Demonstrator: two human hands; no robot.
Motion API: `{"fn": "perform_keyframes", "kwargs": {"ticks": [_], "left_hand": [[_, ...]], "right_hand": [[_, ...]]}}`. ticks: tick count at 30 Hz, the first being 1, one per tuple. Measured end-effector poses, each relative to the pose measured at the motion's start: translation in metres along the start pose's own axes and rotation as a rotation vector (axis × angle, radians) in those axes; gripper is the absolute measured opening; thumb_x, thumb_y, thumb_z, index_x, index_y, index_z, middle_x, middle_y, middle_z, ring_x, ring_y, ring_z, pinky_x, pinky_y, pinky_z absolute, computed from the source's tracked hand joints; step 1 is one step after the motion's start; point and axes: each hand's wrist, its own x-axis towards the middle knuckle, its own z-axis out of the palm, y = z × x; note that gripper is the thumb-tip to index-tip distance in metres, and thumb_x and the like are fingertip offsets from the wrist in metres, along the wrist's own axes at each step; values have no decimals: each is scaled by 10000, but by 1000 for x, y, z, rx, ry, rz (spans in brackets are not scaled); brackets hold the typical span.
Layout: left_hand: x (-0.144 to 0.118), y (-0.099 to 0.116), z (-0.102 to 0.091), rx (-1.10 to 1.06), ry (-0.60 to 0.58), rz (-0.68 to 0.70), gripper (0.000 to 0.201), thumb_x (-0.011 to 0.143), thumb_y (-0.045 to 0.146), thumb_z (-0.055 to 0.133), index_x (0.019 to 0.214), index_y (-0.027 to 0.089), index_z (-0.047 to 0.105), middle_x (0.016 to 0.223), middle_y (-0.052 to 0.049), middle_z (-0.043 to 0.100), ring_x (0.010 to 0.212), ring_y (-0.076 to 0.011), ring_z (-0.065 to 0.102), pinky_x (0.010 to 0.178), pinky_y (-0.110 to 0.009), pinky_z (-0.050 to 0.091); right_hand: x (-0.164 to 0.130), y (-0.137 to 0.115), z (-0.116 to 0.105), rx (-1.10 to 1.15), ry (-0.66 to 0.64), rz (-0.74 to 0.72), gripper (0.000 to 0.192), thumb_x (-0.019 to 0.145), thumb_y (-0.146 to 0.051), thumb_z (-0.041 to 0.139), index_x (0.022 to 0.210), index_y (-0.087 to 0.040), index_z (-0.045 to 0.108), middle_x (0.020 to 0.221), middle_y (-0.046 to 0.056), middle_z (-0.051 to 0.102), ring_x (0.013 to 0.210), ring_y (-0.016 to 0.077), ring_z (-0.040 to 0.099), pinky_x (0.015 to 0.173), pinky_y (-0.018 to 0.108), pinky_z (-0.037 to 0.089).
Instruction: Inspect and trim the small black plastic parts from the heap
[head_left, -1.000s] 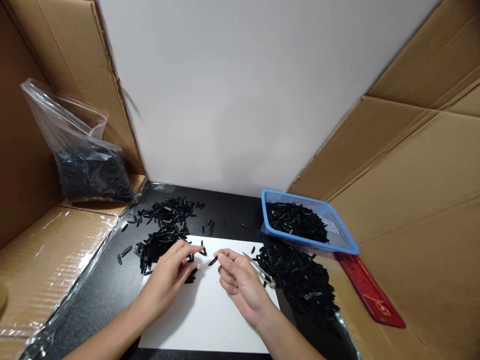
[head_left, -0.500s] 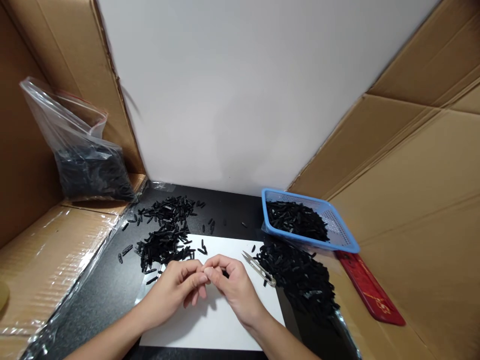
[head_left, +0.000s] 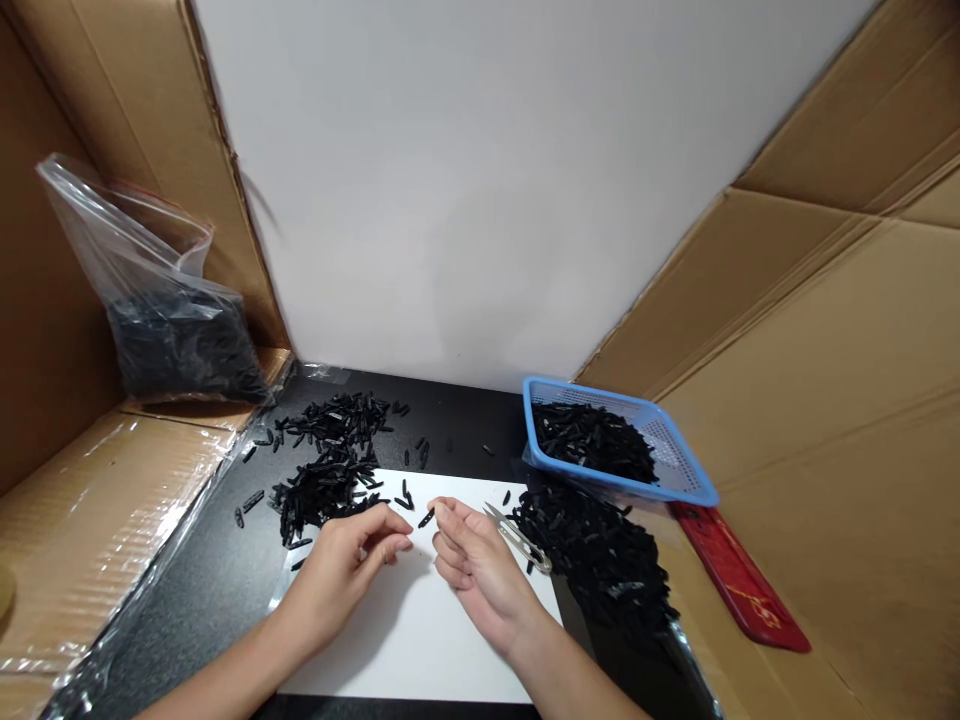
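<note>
Above white sheet (head_left: 420,630): right hand (head_left: 480,570) pinches small black piece (head_left: 426,518) at fingertips; left hand (head_left: 345,565) just beside, loosely curled, empty.

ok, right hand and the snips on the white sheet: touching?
Cannot tell. In the head view the snips lie right against the far edge of the right hand, whose fingertips pinch a small black piece; no clear gap or contact shows.

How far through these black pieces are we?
Done, it seems: the blue basket holds a heap, with a bigger pile in front of it. In hand: the right hand pinches one piece; the left hand holds nothing that shows. Left: the loose pile and the full bag.
</note>
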Motion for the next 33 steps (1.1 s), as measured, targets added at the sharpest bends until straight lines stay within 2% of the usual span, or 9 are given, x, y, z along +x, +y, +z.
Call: {"fn": "perform_keyframes", "kwargs": {"ticks": [3,7,11,12,16,18,21,26,33], "left_hand": [[-2,3,2,21,-3,11,186,880,358,553,849,214,668,783,-5,715,730,-171,629,624,-219,422],[-3,2,3,35,-26,20,213,899,351,514,808,217,652,747,-1,700,708,-170,617,602,-217,402],[3,-5,-12,227,-5,63,201,859,164,453,849,229,643,716,10,644,675,-169,583,632,-240,382],[5,-7,-17,303,1,65,210,829,127,458,847,233,639,786,2,648,733,-179,588,659,-248,379],[8,-14,-27,463,-134,-18,169,743,148,577,870,248,623,907,9,610,733,-181,580,619,-255,352],[7,-17,-23,523,-168,-36,251,713,124,594,926,257,617,951,9,595,723,-176,585,601,-256,342],[6,-24,-10,614,-147,-4,290,741,90,553,978,252,595,981,-10,582,767,-189,594,608,-267,347],[10,-34,6,649,-92,66,203,832,81,415,870,222,555,935,-20,551,764,-180,567,660,-281,392],[11,-37,6,573,-108,121,183,859,121,391,829,216,544,856,-22,551,748,-189,538,671,-295,386]], "right_hand": [[-1,2,2,5,-3,15,362,650,-352,844,816,-154,590,517,-126,283,442,46,100,388,192,84],[-1,5,4,-34,-18,14,343,678,-365,824,813,-155,589,505,-125,278,444,51,97,398,200,78],[1,4,2,13,-6,-25,293,701,-345,795,760,-171,567,537,-101,322,445,56,126,403,204,98],[2,3,1,34,7,-40,287,707,-341,778,716,-178,542,552,-86,350,445,58,156,402,205,110],[6,-2,-2,102,30,-44,312,726,-359,700,633,-200,449,589,-48,424,450,70,259,384,201,133],[6,-2,-3,108,17,-19,329,738,-403,694,645,-201,452,571,-49,435,439,68,256,372,193,114],[6,0,-2,49,-8,-12,377,756,-467,713,662,-192,473,555,-55,455,424,52,232,368,181,90],[3,3,1,-90,-9,-2,385,718,-488,761,730,-183,527,540,-69,456,416,39,208,377,178,74],[3,3,0,-273,-41,-23,349,781,-500,687,761,-178,556,468,-116,354,394,41,116,395,203,50]]}}
